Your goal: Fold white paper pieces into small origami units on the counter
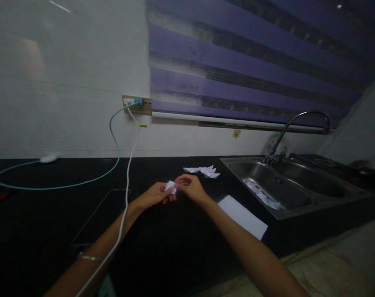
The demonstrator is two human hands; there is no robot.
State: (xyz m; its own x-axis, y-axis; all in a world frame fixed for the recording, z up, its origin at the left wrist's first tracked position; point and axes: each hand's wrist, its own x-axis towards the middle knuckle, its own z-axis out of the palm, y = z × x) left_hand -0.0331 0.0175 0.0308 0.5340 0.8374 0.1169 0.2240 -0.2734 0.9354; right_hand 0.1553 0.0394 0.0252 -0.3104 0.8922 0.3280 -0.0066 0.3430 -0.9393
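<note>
A small folded piece of white paper (171, 187) is held above the dark counter, between both hands. My left hand (158, 194) grips its left side, fingers curled beneath and thumb on top. My right hand (190, 186) pinches its right edge with thumb and fingertips. Just beyond my right hand lie several folded white paper boats (209, 171), grouped on the counter. A stack of white paper sheets (243, 216) rests to the right, partly behind my right forearm.
A double steel sink (311, 208) with a curved tap (280, 138) is on the right; its near edge shows a reflection or paper shapes. A white cable (127, 181) crosses in front of my left forearm. A teal cable (60, 188) loops across the left counter from the wall socket (146, 106).
</note>
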